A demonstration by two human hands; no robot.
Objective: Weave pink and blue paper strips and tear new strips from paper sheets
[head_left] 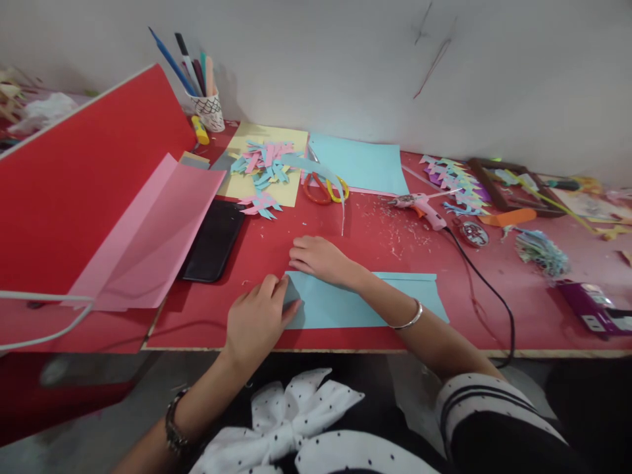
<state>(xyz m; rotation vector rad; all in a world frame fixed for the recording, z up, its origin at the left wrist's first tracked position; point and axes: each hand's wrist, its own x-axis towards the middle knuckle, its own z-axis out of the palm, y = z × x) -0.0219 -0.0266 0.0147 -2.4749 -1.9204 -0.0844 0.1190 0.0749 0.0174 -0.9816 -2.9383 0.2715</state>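
A light blue sheet of paper [340, 306] lies lengthwise near the table's front edge, with a narrow strip folded over along its far side. At its left end my left hand [257, 313] is closed on the paper's edge, fingers curled and thumb stretched over the sheet. My right hand [320, 259] reaches across the paper. Its bent fingers are held together at the far left corner by the fold, and the fingertips are partly hidden. My right forearm covers part of the sheet.
Beyond the hands lie red-and-yellow-handled scissors [326, 189], cut paper strips [266, 164] and blue paper [360, 161]. A pink glue gun [422, 207] trails its cord to the right. Left are a black phone [212, 240], pink paper [153, 243] and a pen cup [210, 112].
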